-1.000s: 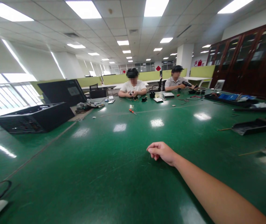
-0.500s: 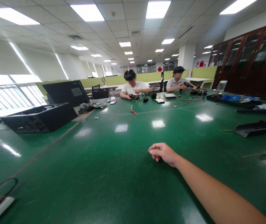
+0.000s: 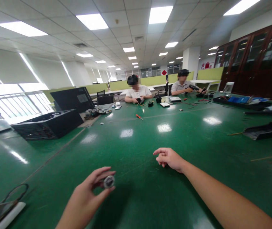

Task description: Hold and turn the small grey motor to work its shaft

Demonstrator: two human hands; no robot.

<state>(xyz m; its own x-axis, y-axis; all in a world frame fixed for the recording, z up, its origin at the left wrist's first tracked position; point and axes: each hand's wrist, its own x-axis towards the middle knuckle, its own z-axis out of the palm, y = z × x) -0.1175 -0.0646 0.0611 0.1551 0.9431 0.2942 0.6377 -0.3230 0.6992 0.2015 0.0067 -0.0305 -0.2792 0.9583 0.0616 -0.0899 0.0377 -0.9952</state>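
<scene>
My left hand (image 3: 85, 194) has come up over the near part of the green table (image 3: 136, 203). Between its thumb and fingers it grips a small round part (image 3: 109, 181) with a silvery-grey rim and a dark centre; its exact kind does not show. My right hand (image 3: 168, 159) rests low at the table to the right, apart from that part. Its index finger points out to the left while the other fingers curl loosely, and nothing shows in it.
A black computer case (image 3: 47, 124) stands at the left, with circuit boards (image 3: 97, 111) beside it. An orange screwdriver (image 3: 139, 117) lies ahead. Two people sit across the table, handling dark parts. Black trays (image 3: 264, 130) lie at the right, a cabled device (image 3: 4, 213) at near left.
My left hand has entered from below with the small round part in its fingers. My right hand's index finger has straightened away from the thumb. The view has shifted slightly.
</scene>
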